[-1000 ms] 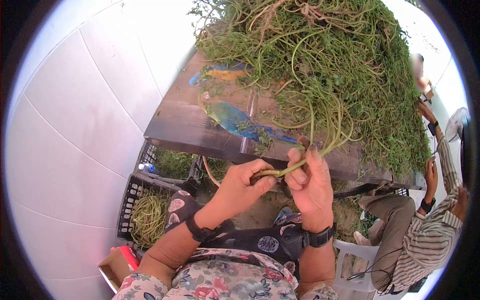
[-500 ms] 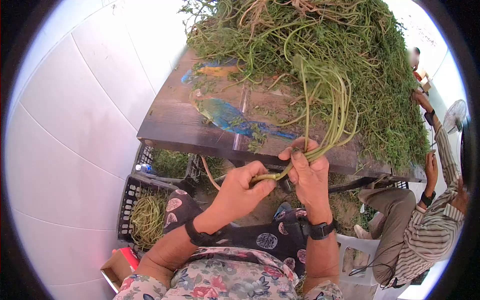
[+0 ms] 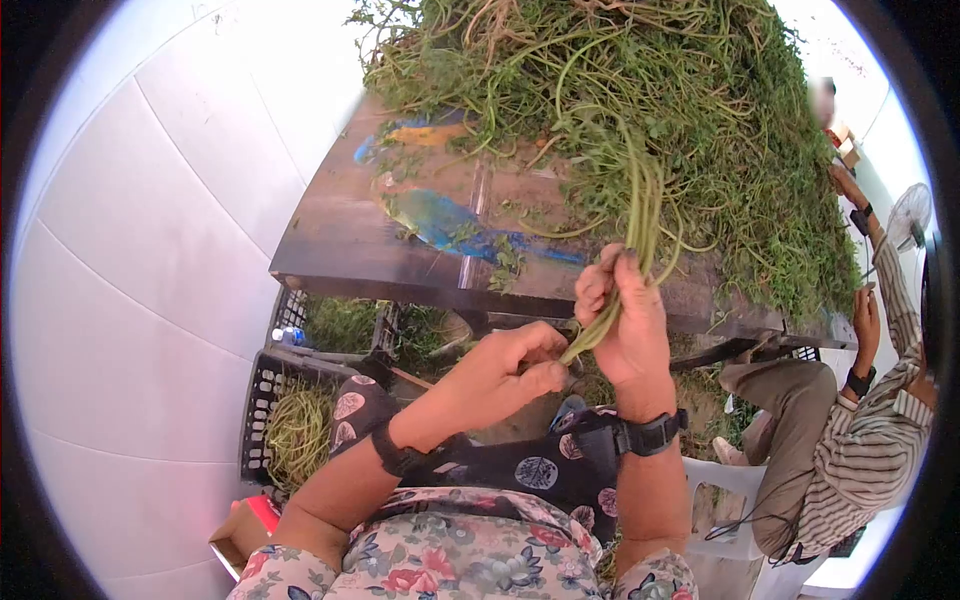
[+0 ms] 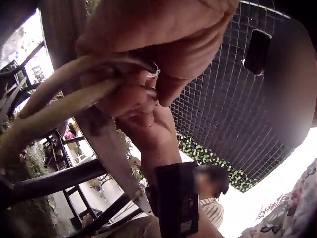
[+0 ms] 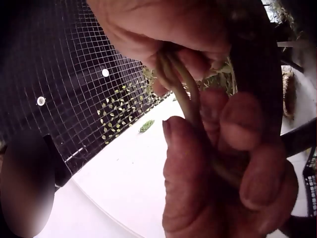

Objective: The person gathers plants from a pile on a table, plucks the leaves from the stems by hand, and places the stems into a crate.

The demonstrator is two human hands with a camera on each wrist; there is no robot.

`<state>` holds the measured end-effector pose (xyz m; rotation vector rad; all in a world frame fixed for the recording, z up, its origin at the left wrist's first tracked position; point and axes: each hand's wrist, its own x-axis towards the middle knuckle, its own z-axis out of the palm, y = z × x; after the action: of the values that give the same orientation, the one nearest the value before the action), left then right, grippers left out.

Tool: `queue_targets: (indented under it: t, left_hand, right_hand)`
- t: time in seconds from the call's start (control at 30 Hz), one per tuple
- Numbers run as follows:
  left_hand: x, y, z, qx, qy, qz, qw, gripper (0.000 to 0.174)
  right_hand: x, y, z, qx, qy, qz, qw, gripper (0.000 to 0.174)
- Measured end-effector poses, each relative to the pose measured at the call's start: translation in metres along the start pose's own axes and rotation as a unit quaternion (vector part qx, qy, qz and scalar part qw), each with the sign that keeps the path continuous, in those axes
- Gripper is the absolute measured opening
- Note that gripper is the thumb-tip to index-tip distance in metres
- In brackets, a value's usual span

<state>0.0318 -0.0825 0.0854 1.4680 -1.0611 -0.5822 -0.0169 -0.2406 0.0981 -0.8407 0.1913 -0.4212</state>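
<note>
A bunch of long green leafy stems [image 3: 645, 200] runs from the edge of the heap down over the table's front edge into both hands. My right hand [image 3: 630, 325], palm toward me, grips the bunch with thumb and fingers bent round it. Lower and to the left, my left hand [image 3: 505, 370] pinches the bottom end between thumb and curled fingers. Close up in the left wrist view, bent thick stems [image 4: 59, 109] come out of the fingers. In the right wrist view the stems [image 5: 183, 94] pass from one hand to the other.
A large heap of green plants [image 3: 700, 130] covers most of the wooden table [image 3: 340, 235], which has painted patches. Below left stand black crates [image 3: 255, 410], one holding pale stems [image 3: 297, 435]. An open carton [image 3: 240, 535] lies nearby. A person in a striped shirt [image 3: 865, 460] sits at right.
My right hand has risen slightly and the stems now stand more upright and closer together in it. My left hand has shifted right, nearer to the right hand.
</note>
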Motion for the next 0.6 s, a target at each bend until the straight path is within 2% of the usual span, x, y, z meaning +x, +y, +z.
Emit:
queue_targets:
  t: [0.07,0.17,0.27,0.33,0.37,0.47,0.6]
  left_hand:
    - [0.002,-0.002,-0.001,0.020,-0.020,-0.021,0.999,0.025]
    - [-0.002,0.007,-0.001,-0.042,-0.041,-0.094,0.994,0.024]
    - [-0.010,0.002,-0.008,-0.197,-0.093,-0.157,0.963,0.022]
    - [-0.009,0.002,-0.009,-0.171,-0.115,-0.129,0.970,0.023]
    - [-0.009,0.002,-0.009,-0.158,-0.125,-0.114,0.973,0.025]
    - [-0.010,-0.007,-0.006,-0.231,-0.114,-0.080,0.963,0.035]
    - [-0.015,-0.007,-0.005,-0.364,-0.081,-0.144,0.917,0.056]
  right_hand:
    - [0.002,0.005,-0.004,0.017,-0.036,-0.007,0.999,0.022]
    - [0.004,0.004,-0.007,0.084,-0.051,-0.003,0.995,0.022]
    - [0.001,-0.005,-0.003,0.159,-0.032,0.015,0.987,0.022]
    - [0.000,-0.009,0.004,0.169,-0.012,0.030,0.985,0.021]
    - [0.002,-0.011,0.001,0.192,-0.040,0.028,0.980,0.021]
    - [0.007,-0.019,-0.010,0.241,-0.103,0.020,0.965,0.021]
    - [0.008,-0.022,-0.009,0.262,-0.100,0.007,0.960,0.022]
